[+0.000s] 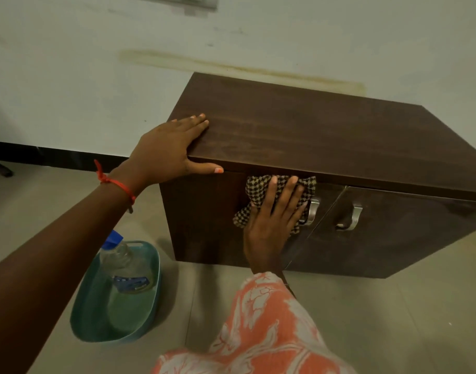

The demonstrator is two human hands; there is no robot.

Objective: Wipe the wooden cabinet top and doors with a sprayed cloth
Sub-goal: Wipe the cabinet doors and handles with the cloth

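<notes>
A low dark wooden cabinet (326, 136) stands on the floor against the wall, with two front doors and metal handles (312, 211). My left hand (169, 149) lies flat on the cabinet's top left corner, fingers spread, thumb over the front edge. My right hand (272, 222) presses a black-and-tan checked cloth (258, 190) flat against the upper part of the left door, just left of its handle. The cloth is partly hidden under my fingers.
On the tiled floor to the cabinet's left lies a teal plastic tub (96, 314) holding a clear spray bottle (126, 263) with a blue nozzle. My orange-and-white floral clothing (266, 327) fills the lower middle. A black skirting runs along the wall.
</notes>
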